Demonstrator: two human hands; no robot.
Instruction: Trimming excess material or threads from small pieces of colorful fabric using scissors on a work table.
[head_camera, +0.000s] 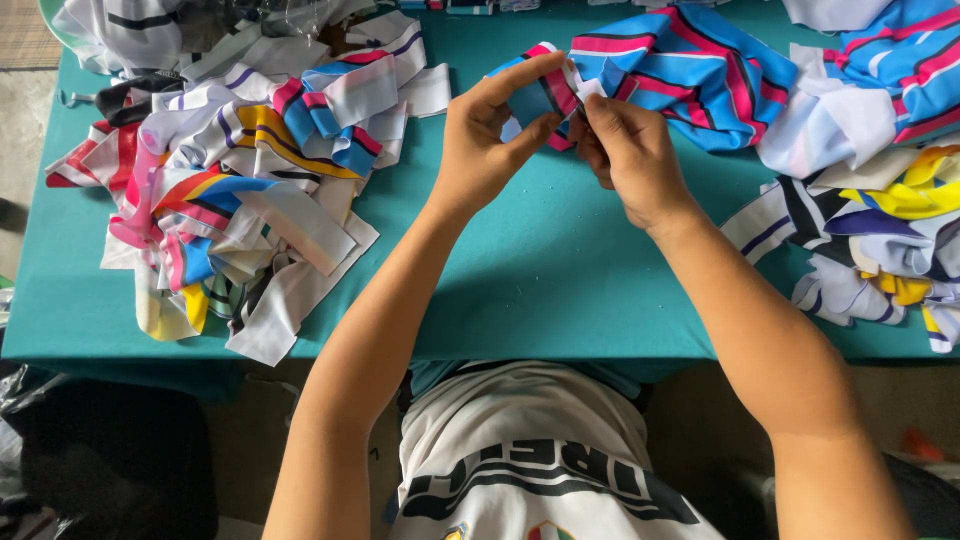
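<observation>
Forearms raised over teal table (560, 270), both hands' fingers (520, 80) pinched on striped fabric (670, 70)

Striped piece (560, 95) pinched between left hand (487, 135) and right hand (625, 150): thin knit cloth, smooth, slight sheen. Blue-pink striped garment (690, 70) just past the right hand: same smooth synthetic-looking fabric. Scrap pile (230, 190) left of the left hand: cloth strips, mostly matt. Table cover (540, 270) under both hands: teal woven cloth, matt, faintly creased.

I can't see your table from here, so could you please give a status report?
Left hand and right hand pinch striped fabric piece. Nothing between them.
</observation>
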